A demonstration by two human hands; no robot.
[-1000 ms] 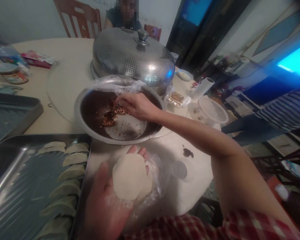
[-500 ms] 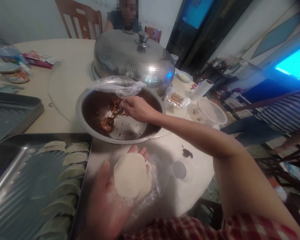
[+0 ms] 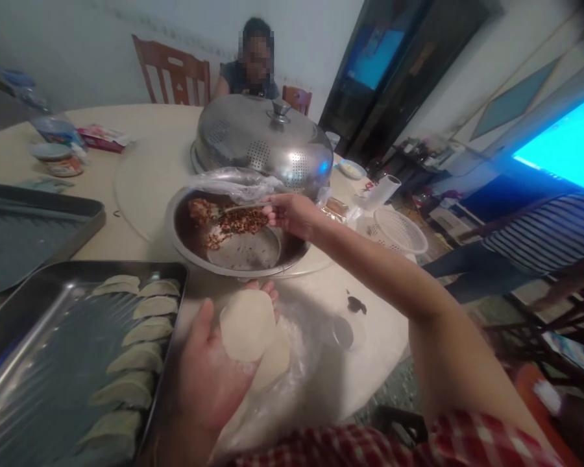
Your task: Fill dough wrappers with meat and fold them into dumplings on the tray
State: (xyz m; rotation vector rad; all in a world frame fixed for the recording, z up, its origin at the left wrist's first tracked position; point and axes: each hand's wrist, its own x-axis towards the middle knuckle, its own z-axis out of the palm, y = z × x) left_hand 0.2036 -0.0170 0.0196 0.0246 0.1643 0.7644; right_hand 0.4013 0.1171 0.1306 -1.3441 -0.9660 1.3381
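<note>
A round white dumpling wrapper [image 3: 247, 324] lies flat on the fingers of my left hand [image 3: 214, 373], palm up, just in front of the metal bowl [image 3: 187, 250]. My right hand [image 3: 292, 214] reaches over the bowl's right rim and pinches the handle of a spoon [image 3: 226, 209]. The spoon's head carries a lump of brown minced filling [image 3: 200, 209], raised above more filling [image 3: 238, 224] on the bowl's floor. More wrappers [image 3: 275, 363] rest on floured plastic under my left hand.
A steel tray [image 3: 39, 337] with several folded dumplings [image 3: 141, 331] sits at the left, another tray [image 3: 24, 227] behind it. A perforated metal dome cover [image 3: 265, 139] stands beyond the bowl. A white basket [image 3: 399, 230] is at the right. One person sits across the table, another in stripes [image 3: 549, 227] at right.
My right hand drew back to the bowl's right rim and lifted the spoon with a lump of filling. The view tilted upward; my left hand kept holding the wrapper.
</note>
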